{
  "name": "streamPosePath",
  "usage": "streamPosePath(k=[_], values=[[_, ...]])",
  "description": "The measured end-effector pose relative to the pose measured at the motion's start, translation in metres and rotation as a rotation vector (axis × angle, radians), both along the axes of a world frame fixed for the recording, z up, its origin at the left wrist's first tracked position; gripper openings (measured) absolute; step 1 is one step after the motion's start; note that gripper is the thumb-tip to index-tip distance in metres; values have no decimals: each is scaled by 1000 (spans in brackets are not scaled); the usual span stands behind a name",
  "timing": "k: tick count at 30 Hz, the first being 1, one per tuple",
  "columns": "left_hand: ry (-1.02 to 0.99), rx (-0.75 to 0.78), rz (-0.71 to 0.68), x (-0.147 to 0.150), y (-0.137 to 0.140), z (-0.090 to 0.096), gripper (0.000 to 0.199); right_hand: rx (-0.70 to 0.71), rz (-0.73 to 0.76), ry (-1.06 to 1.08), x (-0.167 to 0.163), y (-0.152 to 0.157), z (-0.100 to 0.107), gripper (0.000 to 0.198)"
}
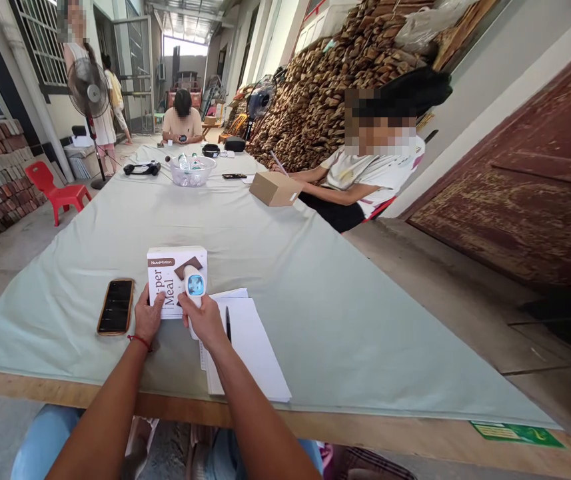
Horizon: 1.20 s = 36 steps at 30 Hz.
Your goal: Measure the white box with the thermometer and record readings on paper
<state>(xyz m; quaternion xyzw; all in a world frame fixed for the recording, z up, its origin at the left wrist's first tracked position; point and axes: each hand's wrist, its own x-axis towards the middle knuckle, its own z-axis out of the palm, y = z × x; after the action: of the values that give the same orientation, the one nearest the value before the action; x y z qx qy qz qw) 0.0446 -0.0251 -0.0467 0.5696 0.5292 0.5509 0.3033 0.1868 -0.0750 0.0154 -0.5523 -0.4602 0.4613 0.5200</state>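
Observation:
A white box (168,257) with "NutriMotion" and "Meal" printed on it is at the near part of the table. My left hand (148,315) grips the box's lower left edge, thumb on the front face. In my right hand (204,319) is a white handheld scanner-like device (194,272) with a lit blue screen, its head in front of the box. Fingers are wrapped round its handle. A black phone (116,307) in an orange-edged case lies left of my left hand. White paper sheets (255,353) with a black pen (228,325) on them lie to the right.
A pale green cloth (345,320) covers the table. Farther off are a cardboard box (275,189) and a clear basin (192,175) holding bottles. One person (365,173) sits at the right, another (182,123) at the far end. A standing fan (88,90) and red chair (58,190) are left.

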Motion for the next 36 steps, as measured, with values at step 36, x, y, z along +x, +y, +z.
streamPosePath(k=[36], values=[[-93,-70,10,3,-3,5,54,14,-30,-17,-3,-1,0,36]])
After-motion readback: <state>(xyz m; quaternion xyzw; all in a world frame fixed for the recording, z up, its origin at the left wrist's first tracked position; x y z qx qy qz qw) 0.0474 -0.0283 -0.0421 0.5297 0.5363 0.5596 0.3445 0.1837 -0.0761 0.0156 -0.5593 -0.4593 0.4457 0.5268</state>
